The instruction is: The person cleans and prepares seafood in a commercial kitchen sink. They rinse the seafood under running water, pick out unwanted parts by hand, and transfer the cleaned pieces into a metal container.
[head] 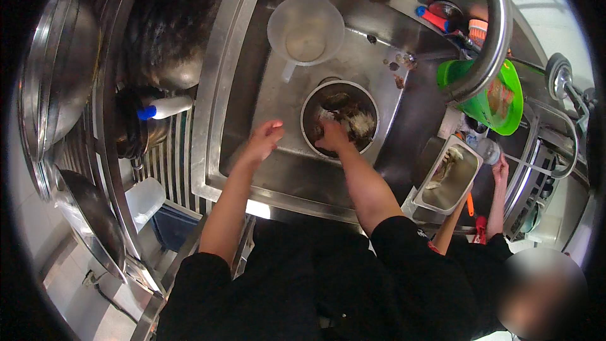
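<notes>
A round metal pot (305, 125) stands in a stainless steel sink (279, 104), holding dark and pale pieces that look like shellfish. My right hand (334, 136) reaches into the pot at its near left side; its fingertips are hidden among the pieces, so whether it grips any cannot be told. Over the sink, left of the pot, my left hand (266, 140) hovers with fingers apart and nothing in it. A translucent plastic measuring jug (305, 28) with a handle is beyond the pot. Small dark scraps (399, 80) lie on the sink floor to the right.
A curved steel tap pipe (492, 47) arches over the right side by a green plastic basket (513, 99). A co-worker at the right has a hand (500, 168) on a cup, near a rectangular metal container (447, 175). Large metal pans (71, 76) and a white bottle (173, 107) are left.
</notes>
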`<state>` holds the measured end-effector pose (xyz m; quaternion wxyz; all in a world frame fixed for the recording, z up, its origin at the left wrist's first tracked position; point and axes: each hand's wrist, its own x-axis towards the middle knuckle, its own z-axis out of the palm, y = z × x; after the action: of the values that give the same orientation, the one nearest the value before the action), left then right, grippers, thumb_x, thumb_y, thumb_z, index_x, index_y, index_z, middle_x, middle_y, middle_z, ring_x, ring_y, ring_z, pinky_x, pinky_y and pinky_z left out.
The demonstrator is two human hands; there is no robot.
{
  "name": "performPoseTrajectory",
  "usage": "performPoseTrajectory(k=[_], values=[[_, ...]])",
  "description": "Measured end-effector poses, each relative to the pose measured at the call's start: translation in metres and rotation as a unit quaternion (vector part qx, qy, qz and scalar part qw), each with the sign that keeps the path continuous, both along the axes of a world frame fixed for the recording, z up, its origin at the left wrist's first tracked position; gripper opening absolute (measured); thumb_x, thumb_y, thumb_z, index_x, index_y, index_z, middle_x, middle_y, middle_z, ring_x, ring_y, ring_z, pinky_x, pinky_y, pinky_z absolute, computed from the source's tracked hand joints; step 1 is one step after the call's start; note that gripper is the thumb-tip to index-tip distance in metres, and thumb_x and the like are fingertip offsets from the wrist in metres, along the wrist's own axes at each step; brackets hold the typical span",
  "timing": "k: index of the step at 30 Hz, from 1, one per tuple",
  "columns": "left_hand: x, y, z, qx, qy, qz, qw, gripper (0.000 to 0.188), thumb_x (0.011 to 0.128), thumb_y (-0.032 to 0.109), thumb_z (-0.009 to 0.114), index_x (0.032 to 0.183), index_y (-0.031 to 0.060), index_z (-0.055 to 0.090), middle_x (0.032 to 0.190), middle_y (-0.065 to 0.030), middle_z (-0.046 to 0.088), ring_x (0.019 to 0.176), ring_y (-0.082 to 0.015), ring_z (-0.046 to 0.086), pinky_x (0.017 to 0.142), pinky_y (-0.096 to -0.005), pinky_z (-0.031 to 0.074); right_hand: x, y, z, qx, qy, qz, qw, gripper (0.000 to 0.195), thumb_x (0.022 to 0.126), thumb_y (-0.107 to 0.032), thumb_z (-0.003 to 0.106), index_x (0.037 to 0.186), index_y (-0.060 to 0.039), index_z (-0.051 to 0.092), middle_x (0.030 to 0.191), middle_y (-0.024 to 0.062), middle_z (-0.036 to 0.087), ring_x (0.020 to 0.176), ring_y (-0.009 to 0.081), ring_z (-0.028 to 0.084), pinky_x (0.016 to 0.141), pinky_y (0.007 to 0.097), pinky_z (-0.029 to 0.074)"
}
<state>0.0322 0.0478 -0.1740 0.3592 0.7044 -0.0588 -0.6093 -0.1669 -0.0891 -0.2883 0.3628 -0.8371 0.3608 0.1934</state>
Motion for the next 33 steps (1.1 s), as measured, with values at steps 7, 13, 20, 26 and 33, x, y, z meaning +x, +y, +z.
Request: performPoseTrajectory(k=[7, 13, 20, 26, 33], values=[[-0.032, -0.025, -0.024, 0.002, -0.035, -0.073, 0.997, 0.047, 0.084, 0.027, 0.06, 0.123, 0.0002, 0.051, 0.117, -0.01, 0.058, 0.102, -0.0213, 0.055, 0.086, -0.0298, 0.043, -0.024, 0.015, -0.014, 0.151, -0.121, -0.306, 0.932, 0.03, 0.063, -0.022, 0.071, 0.077, -0.0091, 0.048, 0.078, 0.0049, 0.059, 0.073, 0.0201, 0.057, 0.066, 0.0326, 0.044], [-0.059, -0.053, -0.035, -0.033, 0.114, 0.001, 0.993, 0.036, 0.087, 0.024, 0.058, 0.115, 0.0017, 0.056, 0.104, -0.0068, 0.06, 0.095, -0.0164, 0.057, 0.079, -0.0316, 0.046, -0.032, 0.006, 0.031, 0.38, -0.299, -0.428, 0.764, 0.018, 0.071, -0.014, 0.064, 0.083, -0.009, 0.051, 0.08, -0.0007, 0.053, 0.076, 0.0103, 0.051, 0.069, 0.0273, 0.042], [-0.055, -0.082, 0.048, -0.181, 0.07, -0.04, 0.98, 0.028, 0.087, 0.02, 0.06, 0.108, 0.0026, 0.06, 0.095, -0.0015, 0.062, 0.088, -0.0104, 0.056, 0.076, -0.0284, 0.046, -0.041, -0.026, 0.113, 0.421, -0.416, -0.391, 0.705, 0.031, 0.079, -0.009, 0.058, 0.109, -0.0061, 0.05, 0.101, 0.002, 0.058, 0.093, 0.0134, 0.056, 0.085, 0.0302, 0.043], [-0.052, -0.089, 0.097, -0.332, -0.074, -0.129, 0.932, 0.038, 0.079, 0.015, 0.07, 0.112, 0.0015, 0.059, 0.101, -0.0028, 0.063, 0.093, -0.0107, 0.057, 0.081, -0.0292, 0.047, -0.016, -0.021, 0.194, 0.442, -0.496, -0.444, 0.601, 0.035, 0.08, -0.008, 0.062, 0.113, -0.0045, 0.051, 0.101, 0.0032, 0.061, 0.092, 0.0138, 0.058, 0.083, 0.0299, 0.046], [-0.038, -0.088, 0.102, -0.297, -0.021, -0.061, 0.953, 0.033, 0.072, 0.012, 0.074, 0.101, -0.001, 0.063, 0.088, -0.0024, 0.066, 0.078, -0.0085, 0.059, 0.071, -0.025, 0.049, -0.021, -0.011, 0.198, 0.342, -0.338, -0.49, 0.727, 0.043, 0.077, -0.013, 0.067, 0.116, -0.0024, 0.05, 0.103, 0.0074, 0.06, 0.093, 0.0166, 0.058, 0.086, 0.0323, 0.046]])
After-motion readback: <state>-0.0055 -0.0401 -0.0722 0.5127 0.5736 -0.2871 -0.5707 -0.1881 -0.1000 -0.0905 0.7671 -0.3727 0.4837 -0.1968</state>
